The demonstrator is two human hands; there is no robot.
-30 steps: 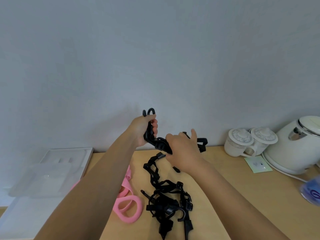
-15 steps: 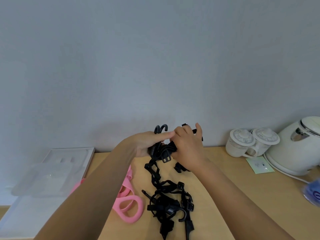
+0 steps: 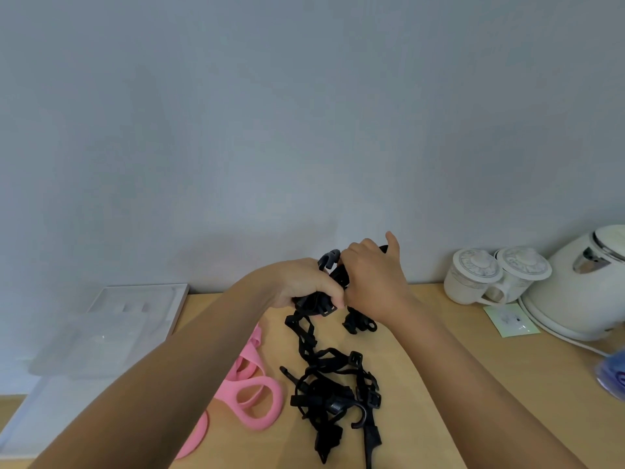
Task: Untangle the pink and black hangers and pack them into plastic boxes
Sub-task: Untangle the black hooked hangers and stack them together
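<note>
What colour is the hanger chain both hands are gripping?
Black. The left hand and right hand grip the black hangers; head view.

Plain grey wall [image 3: 304, 113], light wooden tabletop [image 3: 439, 384], soft even light

Soft, even, rather dim light fills the scene, with no hard shadows. The wall [image 3: 304, 113] behind the black hangers [image 3: 333, 394] reads a flat blue-grey, with only a faint, diffuse shadow up and to the left of their raised end. Beneath them the tabletop [image 3: 422, 333] shows barely any shadow. Far right of the hangers, the kettle [image 3: 575, 292] carries a small glint on its metal trim. A blue thing [image 3: 614, 377] at the right edge is smeared and unreadable. Far left, the clear plastic box [image 3: 101, 340] looks hazy. Wide-angle distortion swells the forearms [image 3: 162, 394] toward the bottom corners. Overall detail is slightly soft.
</note>
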